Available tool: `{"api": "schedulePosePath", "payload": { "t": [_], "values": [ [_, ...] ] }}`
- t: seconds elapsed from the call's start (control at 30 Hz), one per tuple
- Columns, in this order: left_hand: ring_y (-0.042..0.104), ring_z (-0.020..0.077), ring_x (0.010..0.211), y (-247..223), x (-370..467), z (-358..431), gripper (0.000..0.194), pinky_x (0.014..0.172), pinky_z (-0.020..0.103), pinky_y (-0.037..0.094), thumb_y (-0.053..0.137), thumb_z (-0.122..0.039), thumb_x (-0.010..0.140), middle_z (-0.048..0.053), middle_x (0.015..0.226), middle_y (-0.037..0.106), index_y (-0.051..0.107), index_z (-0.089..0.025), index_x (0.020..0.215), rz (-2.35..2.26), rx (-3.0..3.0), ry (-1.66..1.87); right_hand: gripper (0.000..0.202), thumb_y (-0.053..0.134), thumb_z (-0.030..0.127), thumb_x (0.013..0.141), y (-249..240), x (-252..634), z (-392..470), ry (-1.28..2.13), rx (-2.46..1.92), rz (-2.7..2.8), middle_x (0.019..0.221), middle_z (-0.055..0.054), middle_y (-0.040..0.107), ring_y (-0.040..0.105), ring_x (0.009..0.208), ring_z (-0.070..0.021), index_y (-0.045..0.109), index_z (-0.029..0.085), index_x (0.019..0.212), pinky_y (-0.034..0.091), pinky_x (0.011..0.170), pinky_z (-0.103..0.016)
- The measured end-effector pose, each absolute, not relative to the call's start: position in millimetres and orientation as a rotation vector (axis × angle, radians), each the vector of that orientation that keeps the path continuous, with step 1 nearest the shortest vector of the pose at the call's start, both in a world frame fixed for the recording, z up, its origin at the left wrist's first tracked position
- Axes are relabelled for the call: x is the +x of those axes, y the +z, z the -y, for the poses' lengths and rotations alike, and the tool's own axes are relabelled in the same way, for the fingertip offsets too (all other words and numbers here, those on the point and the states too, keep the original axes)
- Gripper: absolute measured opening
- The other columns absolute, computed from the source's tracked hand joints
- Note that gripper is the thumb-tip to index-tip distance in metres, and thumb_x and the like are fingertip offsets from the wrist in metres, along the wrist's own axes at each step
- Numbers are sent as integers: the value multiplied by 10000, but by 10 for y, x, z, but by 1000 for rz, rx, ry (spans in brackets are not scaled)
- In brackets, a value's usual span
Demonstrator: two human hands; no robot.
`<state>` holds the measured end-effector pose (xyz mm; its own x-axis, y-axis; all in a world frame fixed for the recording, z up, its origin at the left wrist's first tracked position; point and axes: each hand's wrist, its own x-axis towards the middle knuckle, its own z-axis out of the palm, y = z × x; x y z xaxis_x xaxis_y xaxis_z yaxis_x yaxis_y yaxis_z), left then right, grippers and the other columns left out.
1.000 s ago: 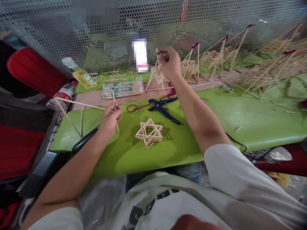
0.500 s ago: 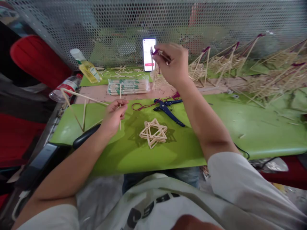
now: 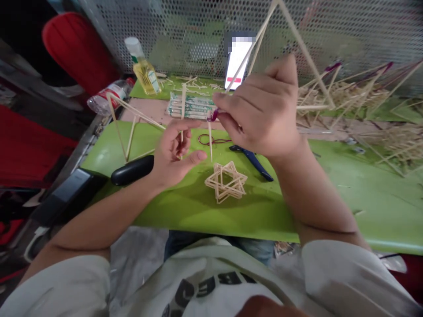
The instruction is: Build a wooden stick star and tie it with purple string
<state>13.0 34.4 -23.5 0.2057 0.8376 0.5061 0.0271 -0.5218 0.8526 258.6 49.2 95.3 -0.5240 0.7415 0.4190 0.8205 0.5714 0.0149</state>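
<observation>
My left hand has its fingers curled around a wooden stick frame, its thumb held apart. One upright stick of it rises past the fingers. My right hand pinches the purple-cord-wrapped joint of another wooden stick frame, whose triangular end sticks up beyond the knuckles. A stick tip points down from that joint, between my two hands. Below them, a star-shaped stack of short sticks lies on the green mat. Part of the right frame is hidden behind my hand.
Blue-handled cutters and purple cord lie beyond the star. Behind are packaged sticks, a lit phone, a yellow-liquid bottle and a clear bottle. A black object sits left. Several stick assemblies stand right.
My right hand has come down and closer to my left, turning its stick frame so the triangle rises behind it. My left thumb has spread away from the fingers. The view has shifted.
</observation>
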Motion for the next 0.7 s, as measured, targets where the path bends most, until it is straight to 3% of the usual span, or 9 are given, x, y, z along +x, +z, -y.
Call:
{"api": "schedulePosePath", "payload": {
  "t": [0.07,0.17,0.4,0.53,0.7],
  "values": [
    [375,61,611,-328,157,-407,630,507,251,251,1015,-729,880,-9,956,597,824,-389,1376,-645,1846,1627,577,351,477,1270,940,2441,-429,-359,-1218,2452,918,-54,780,761,987,-302,811,289,977,556,1029,-587],
    [375,54,608,-398,206,-475,624,492,257,264,1026,-744,862,-17,920,581,801,-328,1269,-627,1877,1754,635,266,418,1291,884,2289,-367,-412,-1168,2513,857,-32,760,739,896,-254,765,273,925,554,942,-535],
    [378,87,621,-193,228,-387,411,541,310,268,856,-619,1082,3,853,568,719,-255,952,-788,1937,1907,609,270,454,1294,798,2261,-337,-395,-1133,2555,872,-40,801,787,919,-282,823,305,1086,562,981,-568],
    [475,104,665,-151,194,-375,443,595,328,332,824,-641,1101,19,850,610,728,-249,917,-799,1914,1833,609,289,512,1288,806,2289,-349,-365,-1113,2502,845,-46,784,797,930,-284,818,310,1068,590,997,-582],
    [495,92,655,-138,175,-375,384,609,317,377,888,-604,1069,6,851,648,770,-260,948,-774,1907,1818,621,299,559,1276,813,2301,-355,-197,-1135,2439,819,-50,745,807,981,-303,806,318,1010,605,1084,-640]
  ]
}}
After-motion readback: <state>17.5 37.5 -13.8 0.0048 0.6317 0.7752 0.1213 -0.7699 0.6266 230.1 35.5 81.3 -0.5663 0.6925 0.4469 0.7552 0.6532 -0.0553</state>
